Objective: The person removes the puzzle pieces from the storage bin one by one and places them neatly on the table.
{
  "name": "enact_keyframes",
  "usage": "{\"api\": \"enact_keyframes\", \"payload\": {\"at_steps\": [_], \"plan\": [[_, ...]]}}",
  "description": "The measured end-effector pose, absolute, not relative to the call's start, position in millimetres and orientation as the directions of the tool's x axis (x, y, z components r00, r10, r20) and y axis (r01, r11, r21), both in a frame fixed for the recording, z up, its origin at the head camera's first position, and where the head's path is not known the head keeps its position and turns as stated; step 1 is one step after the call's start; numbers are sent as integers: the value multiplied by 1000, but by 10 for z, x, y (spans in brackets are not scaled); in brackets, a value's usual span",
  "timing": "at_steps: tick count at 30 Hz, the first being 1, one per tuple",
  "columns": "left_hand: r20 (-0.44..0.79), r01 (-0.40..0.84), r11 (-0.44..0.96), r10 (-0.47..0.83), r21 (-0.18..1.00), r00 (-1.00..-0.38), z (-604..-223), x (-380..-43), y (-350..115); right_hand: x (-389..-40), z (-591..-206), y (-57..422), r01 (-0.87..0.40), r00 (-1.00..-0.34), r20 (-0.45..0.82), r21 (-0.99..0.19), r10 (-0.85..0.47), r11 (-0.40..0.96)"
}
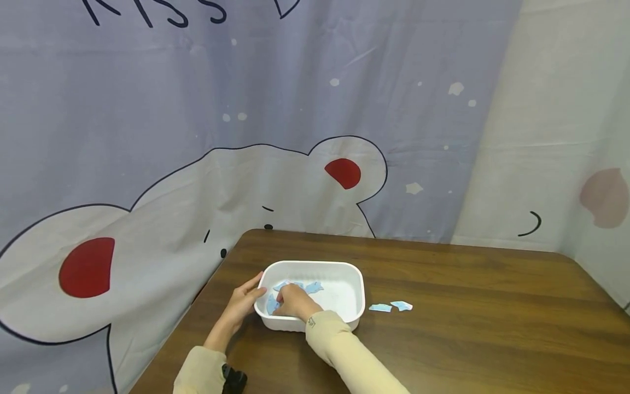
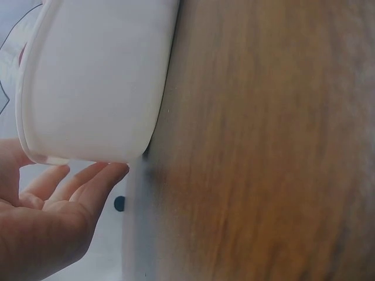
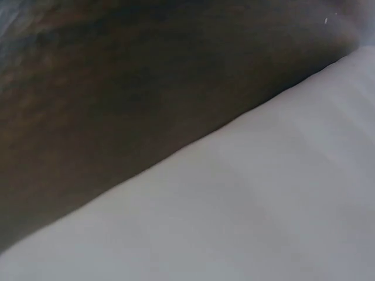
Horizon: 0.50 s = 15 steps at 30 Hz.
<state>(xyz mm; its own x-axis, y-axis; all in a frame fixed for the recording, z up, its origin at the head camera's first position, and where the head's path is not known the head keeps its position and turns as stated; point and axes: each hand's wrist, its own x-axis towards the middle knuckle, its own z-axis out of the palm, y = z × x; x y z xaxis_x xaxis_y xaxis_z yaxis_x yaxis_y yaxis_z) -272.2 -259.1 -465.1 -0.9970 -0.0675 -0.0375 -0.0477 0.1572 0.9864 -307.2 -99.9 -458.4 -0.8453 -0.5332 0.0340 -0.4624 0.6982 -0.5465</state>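
Note:
A white plastic tray (image 1: 346, 298) stands on the wooden table, with several torn-looking light blue pieces (image 1: 313, 287) in its left part. At the tray's left end my left hand (image 1: 241, 303) holds the rim, thumb at the top edge. The left wrist view shows that hand (image 2: 58, 216) with its fingers against the outside wall of the tray (image 2: 99, 82). My right hand (image 1: 295, 302) reaches down inside the tray, over the blue pieces; its fingertips are mostly hidden. Only the tray's outer wall (image 3: 234, 211) and dark table fill the blurred right wrist view.
Two more blue pieces, one (image 1: 380, 308) beside the other (image 1: 402, 306), lie on the table (image 1: 467, 328) just right of the tray. Behind the table hangs a printed curtain (image 1: 275, 82). A black device (image 1: 233, 379) sits at the left wrist.

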Motion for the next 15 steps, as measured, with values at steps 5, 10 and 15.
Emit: {"api": "enact_keyframes", "payload": {"at_steps": [5, 10, 15], "plan": [[-42, -55, 155, -80, 986, -996, -4622, -2719, -2569, -3090, -4571, -995, -476, -844, 54, -531, -533, 701], [-31, -39, 168, -48, 985, -998, -4653, -2724, -2573, -3074, -4577, -980, -465, -857, 55, -511, -513, 723], [-25, -32, 169, -43, 985, -999, -4658, -2712, -2582, -3052, -4583, -970, -462, -859, 62, -521, -508, 718]]}}
